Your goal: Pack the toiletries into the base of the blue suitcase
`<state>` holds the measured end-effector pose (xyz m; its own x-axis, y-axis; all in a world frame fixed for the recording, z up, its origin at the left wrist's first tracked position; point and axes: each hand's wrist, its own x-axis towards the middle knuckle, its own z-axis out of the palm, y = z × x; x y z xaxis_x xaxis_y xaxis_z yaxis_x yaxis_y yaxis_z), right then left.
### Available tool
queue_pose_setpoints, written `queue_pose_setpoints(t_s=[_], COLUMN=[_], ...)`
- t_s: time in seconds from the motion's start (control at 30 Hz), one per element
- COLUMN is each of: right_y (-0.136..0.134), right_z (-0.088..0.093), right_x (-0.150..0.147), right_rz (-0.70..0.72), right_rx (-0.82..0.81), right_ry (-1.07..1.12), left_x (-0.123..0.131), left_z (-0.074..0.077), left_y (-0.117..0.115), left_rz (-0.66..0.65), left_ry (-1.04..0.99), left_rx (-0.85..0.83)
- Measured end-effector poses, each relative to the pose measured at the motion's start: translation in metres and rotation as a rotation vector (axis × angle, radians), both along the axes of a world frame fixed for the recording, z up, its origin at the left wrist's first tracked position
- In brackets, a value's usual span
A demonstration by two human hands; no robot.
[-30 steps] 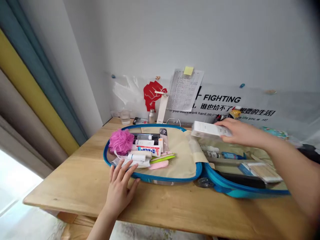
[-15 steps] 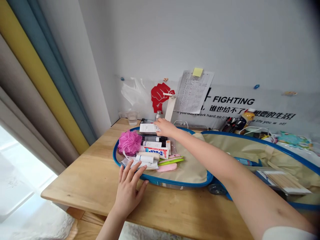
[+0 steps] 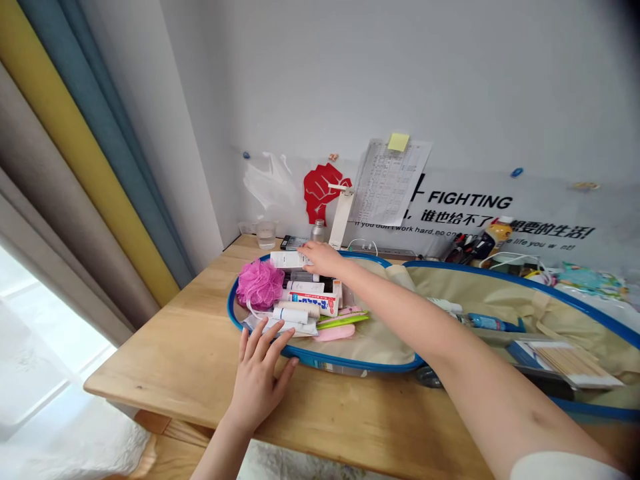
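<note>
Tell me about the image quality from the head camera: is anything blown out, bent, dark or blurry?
In the head view, the window is blown out white, the wide lens makes the curtains lean and bows the front edge of the wooden table, the top right corner darkens, and the right hand shows no obvious blur.

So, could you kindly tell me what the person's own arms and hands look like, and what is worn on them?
The left hand and right hand are bare, with slim fingers and no ring, watch or bracelet in view. The right arm is bare up to a white sleeve at the bottom edge of the view; no sleeve shows on the left arm.
</note>
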<state>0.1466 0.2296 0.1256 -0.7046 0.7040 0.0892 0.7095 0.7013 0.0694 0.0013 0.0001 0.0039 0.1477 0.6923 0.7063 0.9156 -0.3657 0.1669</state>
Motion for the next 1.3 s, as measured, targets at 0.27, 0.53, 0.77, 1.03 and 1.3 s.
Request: queue_pose_setpoints(t_s=[0.27,0.53,0.77,1.03,1.3], right_y=[-0.018,-0.095,-0.165,-0.168,-0.171], right_z=[0.042,0.063,0.029,-0.015,0.017], right_x=[0.059,0.231,0.320,0.355,0.362], right_rz=[-0.046,-0.336,-0.597,-0.660,-0.699], right_rx=[-0.015,-0.357,-0.610,-0.595,-0.483], right_ry=[0.117,0.198,0.148,0.139,0.135], left_x=[0.001,0.000,0.003,0.005,0.005], left_z=[0.000,-0.004,-0.002,-0.001,0.000], left_y=[-0.001,0.000,-0.001,-0.002,-0.002], left_rz=[0.006,-0.002,0.010,0.007,0.011], left_ry=[0.004,0.000,-0.003,0.020,0.003], left_rx=[0.010,0.022,0.021,0.036,0.020])
